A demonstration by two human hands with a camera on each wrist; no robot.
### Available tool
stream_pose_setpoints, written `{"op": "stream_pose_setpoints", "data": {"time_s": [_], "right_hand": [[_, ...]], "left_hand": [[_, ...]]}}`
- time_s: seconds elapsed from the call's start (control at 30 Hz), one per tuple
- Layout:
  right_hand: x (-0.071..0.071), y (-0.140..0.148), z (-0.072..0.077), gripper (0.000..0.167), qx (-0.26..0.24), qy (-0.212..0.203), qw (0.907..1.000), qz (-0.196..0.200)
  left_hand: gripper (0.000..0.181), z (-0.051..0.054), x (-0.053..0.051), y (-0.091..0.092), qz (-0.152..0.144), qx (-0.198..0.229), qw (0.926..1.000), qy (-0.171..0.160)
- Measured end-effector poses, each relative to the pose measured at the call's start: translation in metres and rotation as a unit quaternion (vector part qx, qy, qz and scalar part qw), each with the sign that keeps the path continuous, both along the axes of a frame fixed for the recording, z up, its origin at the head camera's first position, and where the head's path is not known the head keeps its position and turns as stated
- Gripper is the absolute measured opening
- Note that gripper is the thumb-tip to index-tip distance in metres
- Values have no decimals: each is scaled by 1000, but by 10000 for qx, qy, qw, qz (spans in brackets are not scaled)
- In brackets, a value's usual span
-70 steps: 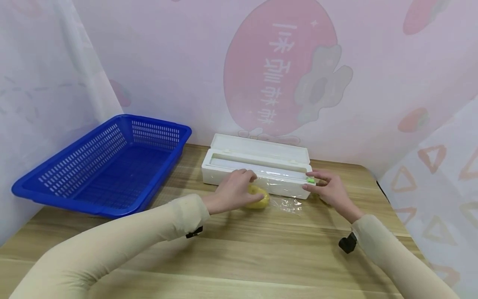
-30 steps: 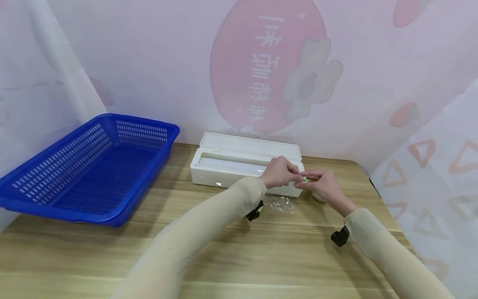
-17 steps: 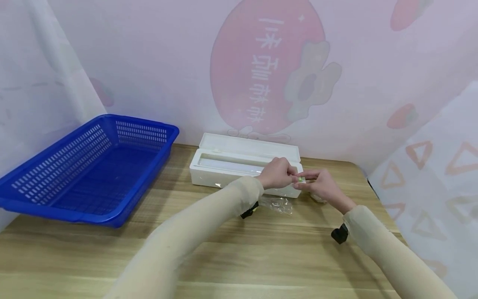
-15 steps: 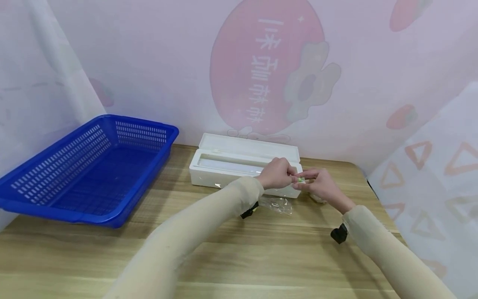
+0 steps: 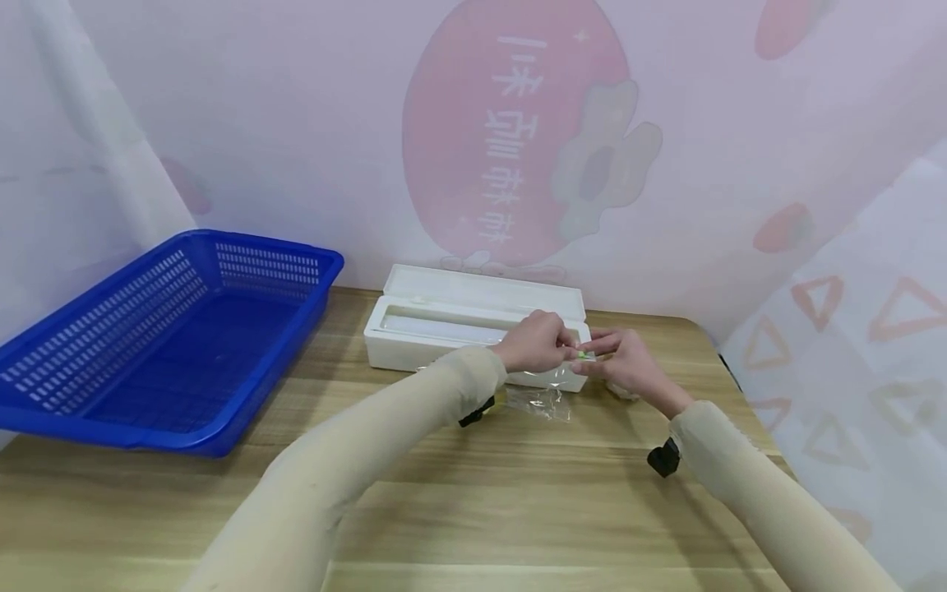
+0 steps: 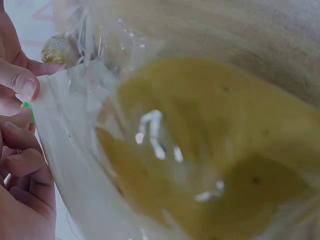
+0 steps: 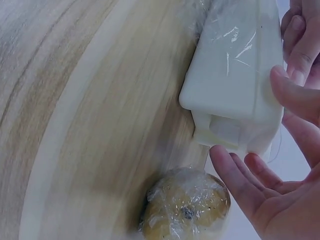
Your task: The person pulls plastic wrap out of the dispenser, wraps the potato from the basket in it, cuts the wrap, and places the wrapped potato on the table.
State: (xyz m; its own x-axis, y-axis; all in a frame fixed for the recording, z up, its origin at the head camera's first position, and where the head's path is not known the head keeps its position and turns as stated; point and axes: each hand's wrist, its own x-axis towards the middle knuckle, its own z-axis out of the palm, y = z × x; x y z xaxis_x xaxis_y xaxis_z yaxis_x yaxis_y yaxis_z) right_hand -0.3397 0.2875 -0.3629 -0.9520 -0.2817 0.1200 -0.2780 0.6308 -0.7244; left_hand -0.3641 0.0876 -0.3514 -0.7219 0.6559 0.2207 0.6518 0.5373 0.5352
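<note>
- Centrally, a green slider (image 5: 582, 355) at the right end of the front edge of a white box (image 5: 399, 353) appears to be pinched by the curled fingertips of the left hand (image 5: 536, 341).
- The same corner is held by the right hand (image 5: 632, 362) between thumb and finger, with its other fingers spread loosely beside the end wall.
- For a good cut, which is judged to be the step in hand, the box is best braced firmly at this end while the slider is run along its edge in one smooth stroke; if the film is left slack, it could be bunched or torn.
- From the box's front, clear film (image 5: 540, 403) is draped down to the table and, in the left wrist view, is seen over a yellow, dark-specked rounded thing (image 6: 200, 130).
- Inside the box, a pale roll (image 5: 444, 329) is exposed, with the lid (image 5: 484, 289) tipped back.
- Just beyond the box's right end, a round film-wrapped item (image 7: 185, 205) is set on the wooden table (image 5: 473, 510).
- Farther out, at the left, a blue basket (image 5: 222, 362) is placed before a pink-printed curtain (image 5: 281, 107).
</note>
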Motion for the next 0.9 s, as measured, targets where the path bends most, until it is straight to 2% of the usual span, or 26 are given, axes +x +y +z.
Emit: {"op": "stream_pose_setpoints", "data": {"time_s": [0.17,0.37,0.6,0.73,0.83,0.9], "right_hand": [[-1,1,-2,36,-6,30,10000,-9],[0,1,-3,40,255,76,9996,-35],[1,-2,-1,38,307,178,9994,-54],[1,-5,2,36,321,241,9992,-57],[0,-4,2,37,409,247,9989,-37],[0,-2,2,37,419,219,9989,-16]], "left_hand": [[16,-1,2,0,-3,-55,10000,29],[13,-6,2,-3,7,-56,10000,38],[14,-4,-3,-15,-150,-8,9998,136],[12,-1,-4,-40,-110,-10,9999,125],[10,-1,-4,-70,10,-43,9999,165],[11,-2,-3,-93,52,-85,9995,314]]}}
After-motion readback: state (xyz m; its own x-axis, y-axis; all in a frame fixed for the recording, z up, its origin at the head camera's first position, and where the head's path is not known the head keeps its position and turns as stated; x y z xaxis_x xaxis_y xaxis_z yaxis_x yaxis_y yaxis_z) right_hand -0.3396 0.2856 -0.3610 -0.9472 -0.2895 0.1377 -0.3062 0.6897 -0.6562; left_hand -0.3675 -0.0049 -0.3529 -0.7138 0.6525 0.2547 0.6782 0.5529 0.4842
